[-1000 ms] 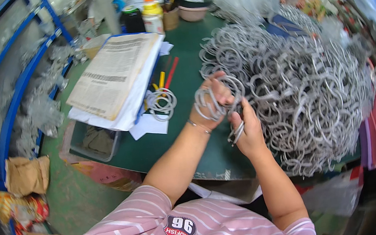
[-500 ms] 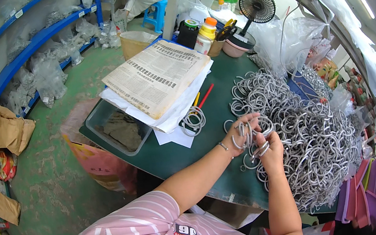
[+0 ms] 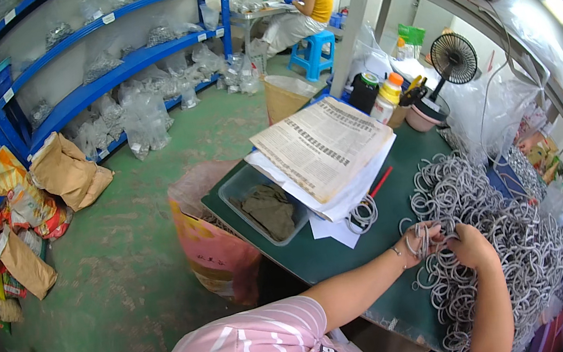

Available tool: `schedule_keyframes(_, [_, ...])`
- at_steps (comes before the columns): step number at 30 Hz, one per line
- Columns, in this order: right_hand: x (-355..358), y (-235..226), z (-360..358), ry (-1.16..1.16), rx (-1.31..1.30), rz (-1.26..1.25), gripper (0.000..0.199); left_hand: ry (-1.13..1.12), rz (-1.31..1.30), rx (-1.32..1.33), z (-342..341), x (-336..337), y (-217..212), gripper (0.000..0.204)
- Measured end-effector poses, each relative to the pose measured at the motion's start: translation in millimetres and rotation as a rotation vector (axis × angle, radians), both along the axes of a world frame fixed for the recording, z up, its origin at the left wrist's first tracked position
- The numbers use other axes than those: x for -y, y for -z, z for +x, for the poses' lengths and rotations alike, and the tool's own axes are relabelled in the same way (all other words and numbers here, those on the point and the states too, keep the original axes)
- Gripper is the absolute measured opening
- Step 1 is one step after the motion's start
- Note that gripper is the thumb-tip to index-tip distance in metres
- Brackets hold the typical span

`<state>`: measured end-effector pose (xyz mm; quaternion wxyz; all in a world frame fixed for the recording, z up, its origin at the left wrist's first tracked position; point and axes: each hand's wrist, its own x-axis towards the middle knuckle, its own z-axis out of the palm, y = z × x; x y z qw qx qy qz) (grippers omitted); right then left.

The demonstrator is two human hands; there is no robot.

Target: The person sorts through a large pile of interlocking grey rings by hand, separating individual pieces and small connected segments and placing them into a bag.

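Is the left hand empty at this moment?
No, the left hand has thin, round grey rings looped around its fingers.

Logging fast from my remote seat: green table (image 3: 402, 191), clock read from its middle. 4: big heap of grey rings (image 3: 529, 249), covering most of that side. 2: see-through plastic bag (image 3: 491, 107). 1: pink pot (image 3: 424, 117). 12: white-and-yellow bottle (image 3: 386, 100), orange cap, black jar (image 3: 363, 92) just beside. 11: paper stack (image 3: 344, 208), newsprint sheet (image 3: 324, 145) uppermost. 9: see-through tray (image 3: 303, 225), grey-green stuff (image 3: 269, 212) inside. 8: white sheet (image 3: 332, 230), small ring bundle (image 3: 373, 212) partly over it, red stick (image 3: 382, 182) near that. Off the table I get green floor (image 3: 118, 292), pink sack (image 3: 221, 256) standing on it at 9; blue shelf (image 3: 84, 103) at 10 bearing see-through bags (image 3: 100, 66).
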<state>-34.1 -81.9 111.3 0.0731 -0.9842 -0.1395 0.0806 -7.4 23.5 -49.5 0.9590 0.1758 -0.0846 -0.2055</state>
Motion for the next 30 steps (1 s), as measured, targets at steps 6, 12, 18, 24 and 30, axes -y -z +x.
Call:
schedule_keyframes(6, [12.3, -22.8, 40.3, -0.077, -0.335, 0.02, 0.018, 0.037, 0.068, 0.013, 7.2, -10.7, 5.3, 0.022])
schedule_keyframes(12, [8.6, -53.2, 59.2, 0.013, -0.438, 0.043, 0.017, 0.04, 0.043, 0.073, 2.8, -14.6, -10.0, 0.03])
schedule_keyframes(18, [12.2, 13.5, 75.9, -0.175, -0.176, -0.176, 0.022, -0.179, 0.175, -0.006, 10.9, -14.8, -1.9, 0.041])
schedule_keyframes(24, [-5.8, 23.4, 74.6, 0.035, 0.067, -0.228, 0.023, -0.201, 0.246, -0.055, 12.6, -20.1, -5.6, 0.045])
schedule_keyframes(30, [-7.7, 8.3, 66.5, 0.007, 0.312, -0.234, 0.014, -0.183, 0.164, -0.147, 7.8, -21.0, -12.3, 0.038])
